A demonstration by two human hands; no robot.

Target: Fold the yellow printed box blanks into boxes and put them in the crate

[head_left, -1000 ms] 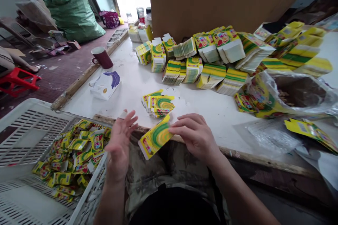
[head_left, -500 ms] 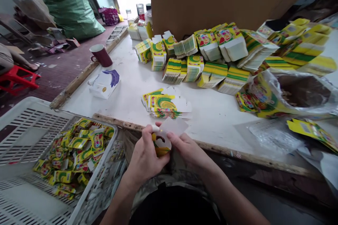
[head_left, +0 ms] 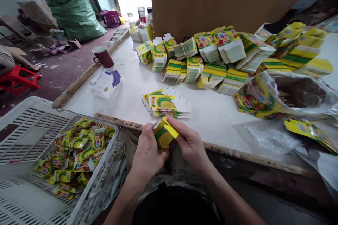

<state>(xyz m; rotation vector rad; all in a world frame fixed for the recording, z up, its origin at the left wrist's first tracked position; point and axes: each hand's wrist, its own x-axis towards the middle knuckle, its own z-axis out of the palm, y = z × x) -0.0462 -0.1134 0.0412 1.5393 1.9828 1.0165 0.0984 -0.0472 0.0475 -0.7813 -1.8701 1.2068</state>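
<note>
Newly turned carton (head_left: 163,138), between left hand (head_left: 148,151) and right hand (head_left: 193,146), in both hands' grip

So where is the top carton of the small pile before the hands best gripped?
Probably the white end, pinched from the right: the top carton lies roughly flat with that end pointing right, on the side of the right hand.
</note>
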